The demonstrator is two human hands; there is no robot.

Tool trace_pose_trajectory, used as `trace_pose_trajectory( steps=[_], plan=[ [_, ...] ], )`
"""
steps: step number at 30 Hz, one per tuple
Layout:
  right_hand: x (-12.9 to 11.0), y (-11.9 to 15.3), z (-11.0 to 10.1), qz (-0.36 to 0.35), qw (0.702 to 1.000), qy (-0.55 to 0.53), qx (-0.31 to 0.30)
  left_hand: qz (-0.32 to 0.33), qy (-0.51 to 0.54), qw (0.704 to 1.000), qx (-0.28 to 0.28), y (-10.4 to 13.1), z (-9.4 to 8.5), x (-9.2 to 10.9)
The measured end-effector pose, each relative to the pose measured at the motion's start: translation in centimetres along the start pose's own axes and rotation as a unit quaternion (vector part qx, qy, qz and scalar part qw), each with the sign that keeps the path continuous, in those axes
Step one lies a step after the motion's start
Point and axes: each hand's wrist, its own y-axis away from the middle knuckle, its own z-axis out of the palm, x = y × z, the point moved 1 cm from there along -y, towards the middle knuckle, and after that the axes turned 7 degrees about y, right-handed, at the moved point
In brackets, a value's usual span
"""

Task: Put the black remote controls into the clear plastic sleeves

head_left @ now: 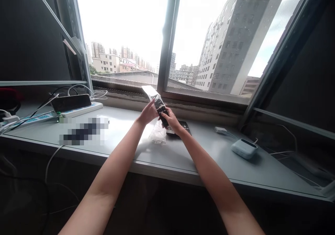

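1. Fingers of the left hand lie close together, extended up along a clear wrap; whether they pinch it cannot be told from this view.
2. Fingers of the right hand are closed around a black handset, the thumb lying across its button face.
3. Handset position: tilted, raised above the table, about midway along its length and toward the rear edge. Its upper end meets the wrap; whether it sits inside cannot be determined. A white flat piece shows at the wrap's far end.
4. Table, rear left corner area: a dark phone-like slab stands tilted at a white power strip, with cables running toward the left edge. A small green bottle stands just beside the strip.
5. Table, left part, nearer the front edge: a dark object, pixelated; identity not readable.
6. Table, middle: a crumpled translucent bag lies below the hands. To its right, a black keyed device rests toward the rear edge, partly hidden by the right hand.
7. Table, right part: a white plug lies toward the rear edge; nearer the right edge rests a pale blue rounded device.
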Motion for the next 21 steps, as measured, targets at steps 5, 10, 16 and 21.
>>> trace_pose_trajectory(
  steps=[5, 10, 16, 21],
  plan=[
    [0.3, 0.3, 0.6, 0.018, 0.997, 0.034, -0.066, 0.158, 0.149, 0.969, 0.119, 0.3, -0.7, 1.4],
    [0.1, 0.6, 1.2, 0.047, 0.995, 0.043, -0.083, 0.170, 0.160, 0.955, 0.185, 0.1, -0.7, 1.2],
    [-0.5, 0.7, 1.2, 0.097, 0.995, 0.009, -0.028, 0.151, 0.129, 0.966, 0.166, -0.2, 0.5, 0.3],
    [-1.9, 1.8, 0.6, 0.065, 0.986, -0.064, -0.143, 0.162, 0.154, 0.952, 0.211, -0.6, -0.8, 0.4]
  ],
)
